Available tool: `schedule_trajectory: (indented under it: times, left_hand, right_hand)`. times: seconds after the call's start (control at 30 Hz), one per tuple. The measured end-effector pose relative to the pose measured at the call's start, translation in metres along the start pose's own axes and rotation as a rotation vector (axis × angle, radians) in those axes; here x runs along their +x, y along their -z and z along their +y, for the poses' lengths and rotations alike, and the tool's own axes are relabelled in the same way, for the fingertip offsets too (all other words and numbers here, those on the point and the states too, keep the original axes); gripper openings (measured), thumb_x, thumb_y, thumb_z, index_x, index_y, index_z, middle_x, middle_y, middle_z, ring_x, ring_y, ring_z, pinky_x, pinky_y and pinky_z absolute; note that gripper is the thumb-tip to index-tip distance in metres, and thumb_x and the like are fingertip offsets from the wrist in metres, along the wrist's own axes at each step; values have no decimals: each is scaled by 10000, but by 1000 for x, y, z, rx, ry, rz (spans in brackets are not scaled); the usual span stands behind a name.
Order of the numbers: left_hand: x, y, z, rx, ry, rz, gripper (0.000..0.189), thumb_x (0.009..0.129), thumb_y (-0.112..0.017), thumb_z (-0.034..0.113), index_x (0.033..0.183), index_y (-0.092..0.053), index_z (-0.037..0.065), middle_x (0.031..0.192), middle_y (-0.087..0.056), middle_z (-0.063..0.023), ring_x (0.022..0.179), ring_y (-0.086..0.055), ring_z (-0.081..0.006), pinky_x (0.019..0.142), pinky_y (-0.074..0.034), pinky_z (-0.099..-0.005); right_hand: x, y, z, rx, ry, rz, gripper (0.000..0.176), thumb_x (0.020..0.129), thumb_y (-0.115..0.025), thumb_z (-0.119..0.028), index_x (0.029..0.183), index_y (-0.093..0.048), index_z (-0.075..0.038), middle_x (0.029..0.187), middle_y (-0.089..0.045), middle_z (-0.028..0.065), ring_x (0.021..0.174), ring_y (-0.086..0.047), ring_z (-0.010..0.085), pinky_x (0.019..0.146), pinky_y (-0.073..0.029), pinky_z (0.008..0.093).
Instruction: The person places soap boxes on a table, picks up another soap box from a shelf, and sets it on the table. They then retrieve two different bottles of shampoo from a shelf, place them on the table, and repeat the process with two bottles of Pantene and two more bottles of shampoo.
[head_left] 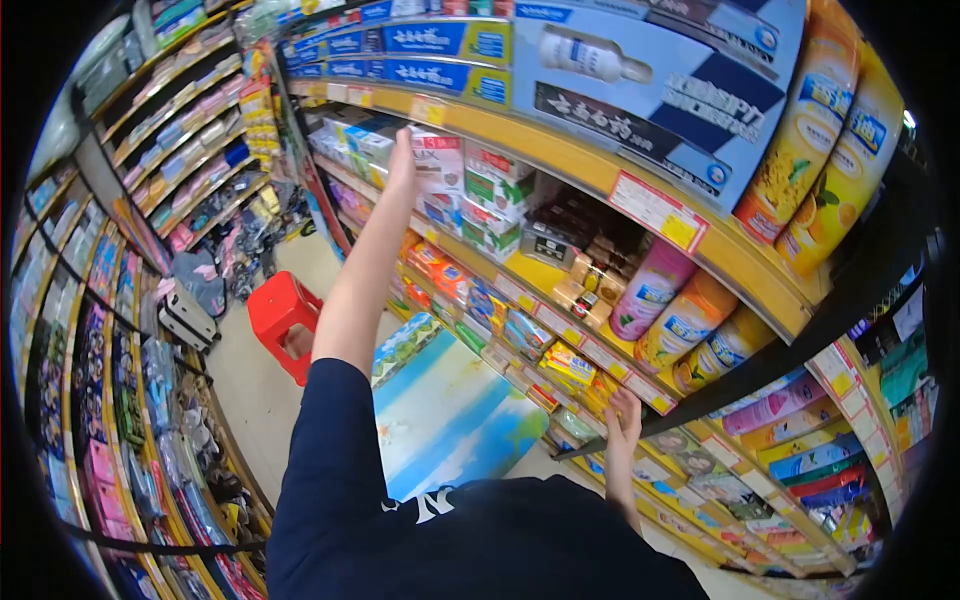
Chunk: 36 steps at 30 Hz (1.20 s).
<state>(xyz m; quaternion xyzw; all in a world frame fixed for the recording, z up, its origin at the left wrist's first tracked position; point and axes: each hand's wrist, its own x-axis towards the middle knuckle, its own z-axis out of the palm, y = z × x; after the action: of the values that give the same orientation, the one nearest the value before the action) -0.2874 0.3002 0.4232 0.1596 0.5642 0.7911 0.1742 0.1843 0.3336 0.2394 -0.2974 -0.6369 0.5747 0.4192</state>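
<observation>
My left hand [403, 165] reaches far forward, edge-on with its fingers stretched out. It overlaps a row of boxes on the middle shelf, right beside a white and red soap box [438, 165]. White and green boxes [495, 185] are stacked to its right. Lower down, my right hand [622, 420] is at the shelf front with its fingers loosely apart. Yellow packets [568, 368] lie just left of it. Above that hand, pink and orange spray cans [655, 285] stand near small gold and brown boxes [590, 285].
Blue toothpaste boxes [425, 40], a large blue carton [640, 90] and yellow cans [840, 150] fill the top shelf. A colourful low table [450, 410] stands below me. Left of it are a red plastic stool [280, 315] and a suitcase [188, 318] by stocked shelves.
</observation>
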Motion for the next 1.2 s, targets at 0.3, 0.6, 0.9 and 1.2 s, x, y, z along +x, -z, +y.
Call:
schedule_trajectory:
  times: [0.3, 0.6, 0.9, 1.2]
  left_hand:
    - [-1, 3, 0, 21, 125, -139, 558, 780, -262, 546, 1030, -506, 111, 1040, -517, -129, 954, -482, -300, 841, -287, -504]
    - [16, 6, -29, 412, -450, -35, 579, 854, -247, 486, 1047, -457, -18, 973, -525, -129, 906, -485, -211, 812, -352, -293]
    - [-135, 97, -161, 467, -254, 58, 485, 850, -385, 347, 1170, -362, -17, 1174, -402, -144, 1097, -362, -233, 923, -250, -292]
    - [-492, 342, -354, 324, 739, 554, 338, 789, -452, 340, 952, -498, 47, 814, -543, -62, 655, -513, -148, 503, -383, -282]
  right_hand:
    - [5, -23, 18, 39, -27, -95, 332, 745, -506, -11, 1068, -432, -29, 1057, -456, 74, 978, -447, 164, 788, -392, 271]
    - [8, -39, 16, -44, 15, -155, 289, 742, -524, -15, 1023, -458, -20, 1016, -484, 85, 933, -484, 165, 760, -405, 271]
    - [82, -54, -73, -726, 731, -216, 361, 641, -603, -27, 986, -497, -35, 916, -528, 138, 864, -506, 274, 743, -413, 332]
    - [140, -84, -73, -1262, 831, -415, 366, 608, -551, -45, 965, -495, -102, 798, -562, 112, 742, -555, 277, 624, -434, 400]
